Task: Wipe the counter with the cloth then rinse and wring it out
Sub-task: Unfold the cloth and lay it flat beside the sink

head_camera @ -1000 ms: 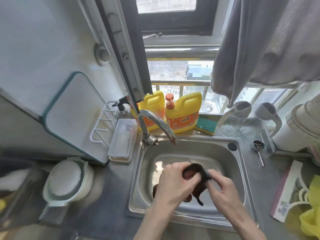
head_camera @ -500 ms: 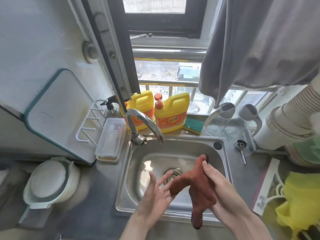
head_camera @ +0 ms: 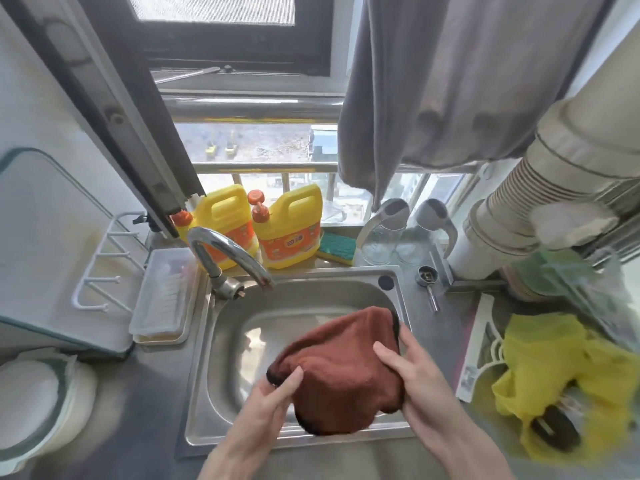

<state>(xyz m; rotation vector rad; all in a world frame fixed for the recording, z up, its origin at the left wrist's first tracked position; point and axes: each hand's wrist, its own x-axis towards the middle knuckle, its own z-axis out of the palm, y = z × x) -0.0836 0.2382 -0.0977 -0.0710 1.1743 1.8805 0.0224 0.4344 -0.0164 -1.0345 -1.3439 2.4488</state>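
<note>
A rust-brown cloth [head_camera: 343,368] is spread out above the steel sink [head_camera: 221,341], held between both hands. My left hand [head_camera: 273,396] pinches its left corner over the sink's front part. My right hand [head_camera: 412,379] grips the cloth's right edge near the sink's right rim. The curved tap [head_camera: 225,254] stands at the sink's back left; no water runs from it. The grey counter [head_camera: 131,403] surrounds the sink.
Two yellow detergent jugs [head_camera: 287,226] and a green sponge [head_camera: 337,245] sit behind the sink. Glass jars [head_camera: 384,233] stand at the back right. A clear lidded box [head_camera: 162,292] and a white lidded pot [head_camera: 34,407] are on the left, a yellow bag [head_camera: 554,372] on the right.
One second ago the cloth was bunched tight between both hands. Then my right hand held it dangling alone. Now both hands hold it spread open; the view has shifted a little.
</note>
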